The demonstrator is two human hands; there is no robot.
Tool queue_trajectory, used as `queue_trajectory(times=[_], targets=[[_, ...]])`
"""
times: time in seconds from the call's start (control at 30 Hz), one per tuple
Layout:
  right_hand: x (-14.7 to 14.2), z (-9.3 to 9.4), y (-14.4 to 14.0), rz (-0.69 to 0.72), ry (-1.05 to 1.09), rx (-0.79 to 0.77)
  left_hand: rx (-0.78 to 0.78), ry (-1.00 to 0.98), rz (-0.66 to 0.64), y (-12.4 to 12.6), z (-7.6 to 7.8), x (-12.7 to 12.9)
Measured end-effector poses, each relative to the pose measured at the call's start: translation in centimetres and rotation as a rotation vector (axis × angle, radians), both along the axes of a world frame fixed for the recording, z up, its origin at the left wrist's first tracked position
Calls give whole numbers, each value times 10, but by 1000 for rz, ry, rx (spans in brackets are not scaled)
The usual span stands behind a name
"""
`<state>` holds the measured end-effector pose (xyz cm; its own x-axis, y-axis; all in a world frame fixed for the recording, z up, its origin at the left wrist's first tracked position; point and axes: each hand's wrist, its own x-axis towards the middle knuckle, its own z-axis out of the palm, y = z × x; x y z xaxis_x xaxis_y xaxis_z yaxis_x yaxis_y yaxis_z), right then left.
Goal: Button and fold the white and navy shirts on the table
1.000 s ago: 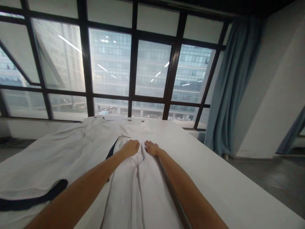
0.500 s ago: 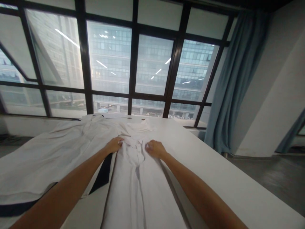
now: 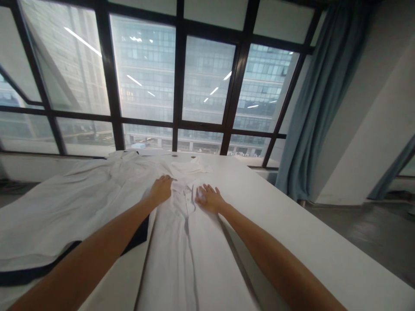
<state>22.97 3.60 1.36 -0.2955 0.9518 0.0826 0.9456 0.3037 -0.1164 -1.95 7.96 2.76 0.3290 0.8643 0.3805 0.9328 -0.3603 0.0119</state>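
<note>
I see both hands pressed flat, fingers spread, gripping nothing: my left hand [image 3: 161, 188] and right hand [image 3: 209, 198] rest on a white shirt [image 3: 184, 242] laid lengthwise on the white desk [image 3: 292, 224]. The buttoned placket runs between the hands, and the collar lies just beyond them. The cloth looks soft and lightly creased. Left of my left hand spreads a larger white garment [image 3: 65, 207] with a dark trim band [image 3: 39, 270].
</note>
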Motion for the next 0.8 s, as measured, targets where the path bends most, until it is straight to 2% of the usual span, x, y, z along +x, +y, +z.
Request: queue_trajectory(times=[0.07, 0.13, 0.23, 0.3, 0.4, 0.63, 0.7, 0.8], targets=[[-4, 0, -21, 25, 3, 46, -22, 37, 21, -28, 4, -2], [-7, -2, -43, 54, 19, 31, -133, 73, -38, -59, 1, -5], [-12, -6, -74, 69, 52, -48, -333, 63, -133, -103, -15, -9], [-16, -10, -86, 76, 53, -104, -400, 40, -134, -120, -27, -8], [-22, -15, -87, 64, 44, -140, -419, 41, -113, -121, -36, -3], [-29, -16, -48, 30, 77, -64, -368, 33, -91, -74, -32, 3], [-25, -13, -50, 36, 87, 5, -315, 24, -96, -74, -32, 1], [-9, -9, -69, 21, 74, 115, -215, 4, -159, -92, -29, -10]])
